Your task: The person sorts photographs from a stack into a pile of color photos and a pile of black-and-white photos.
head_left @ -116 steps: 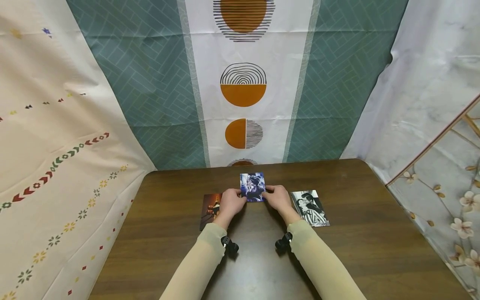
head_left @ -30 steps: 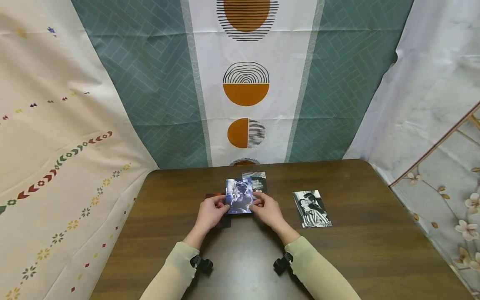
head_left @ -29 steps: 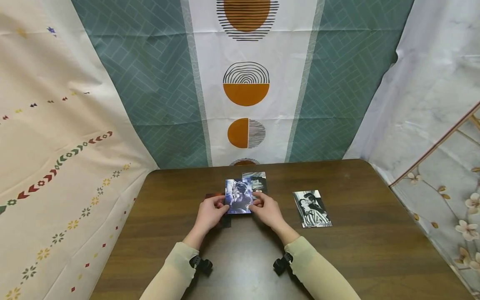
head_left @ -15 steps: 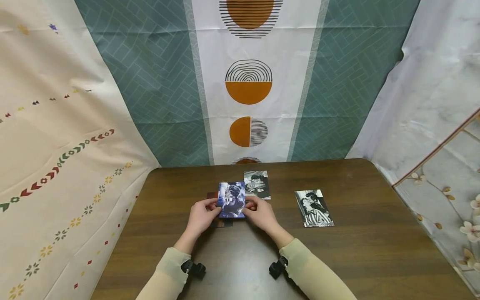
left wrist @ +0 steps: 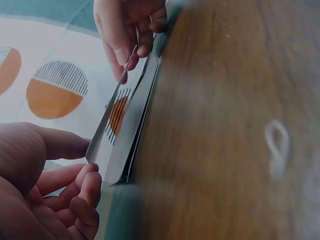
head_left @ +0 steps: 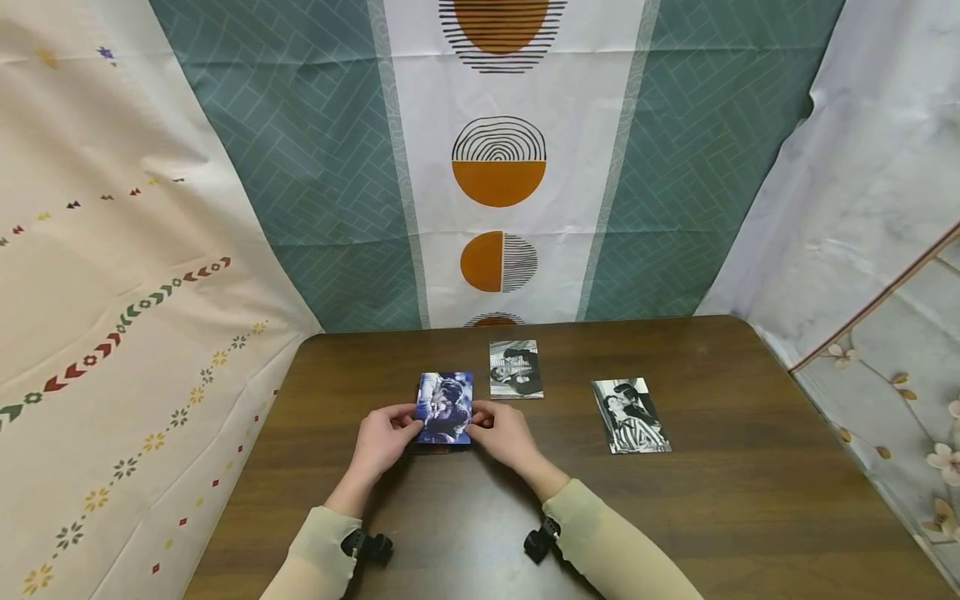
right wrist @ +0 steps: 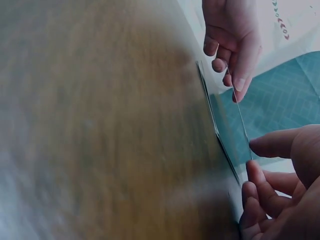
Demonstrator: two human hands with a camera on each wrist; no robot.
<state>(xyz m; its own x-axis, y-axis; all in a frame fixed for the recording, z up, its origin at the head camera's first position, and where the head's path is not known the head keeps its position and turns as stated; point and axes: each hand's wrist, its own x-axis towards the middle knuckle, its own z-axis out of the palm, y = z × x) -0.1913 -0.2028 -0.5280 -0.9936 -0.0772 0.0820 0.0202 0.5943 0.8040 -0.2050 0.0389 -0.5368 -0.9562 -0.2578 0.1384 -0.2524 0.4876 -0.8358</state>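
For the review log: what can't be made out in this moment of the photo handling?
- Photo beneath the blue photo: head view, almost fully covered; only a dark sliver shows.
- Whether the blue photo touches the one beneath: both wrist views are edge-on and blurred.
- Table: smeared in both wrist views.
- Detail of the middle photo and right photo: too small.
- Left hand and right hand grip: fingertips partly hidden behind the photo.
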